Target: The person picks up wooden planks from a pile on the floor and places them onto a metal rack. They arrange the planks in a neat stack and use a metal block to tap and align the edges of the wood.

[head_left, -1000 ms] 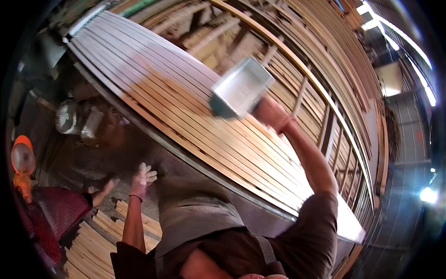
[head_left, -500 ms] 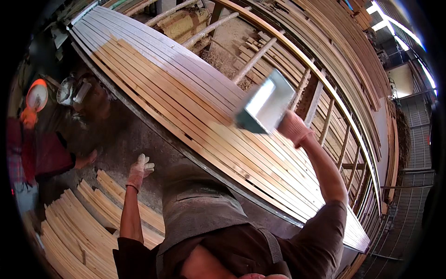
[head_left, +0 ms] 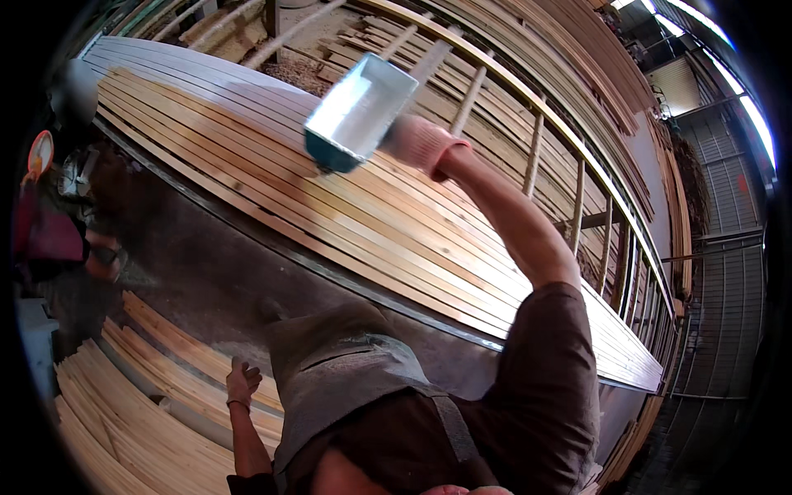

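A rectangular metal scoop [head_left: 359, 107], teal outside and pale and shiny inside, is in my right hand [head_left: 417, 142]. That hand wears a pinkish work glove and is closed at the scoop's right side; its fingers are partly hidden and blurred. The scoop is tilted over long wooden strips [head_left: 272, 198] lying side by side, and its lower corner is close to them. Whether it touches them I cannot tell. My gloved left hand [head_left: 242, 382] hangs low by my side, holding nothing visible, fingers loosely bent and a little apart.
Behind the strips runs a wooden rack [head_left: 528, 157] with round rungs, and long boards [head_left: 577, 66] lie beyond it. A stack of curved-looking strips [head_left: 140, 412] lies at lower left. At the far left, another person's dark red clothing [head_left: 54, 227] appears near an orange-rimmed round object [head_left: 41, 153].
My right hand has carried the scoop leftward and farther away along the strips. My left hand has dropped lower and nearer my body. The view has shifted, and the other person's arm has moved.
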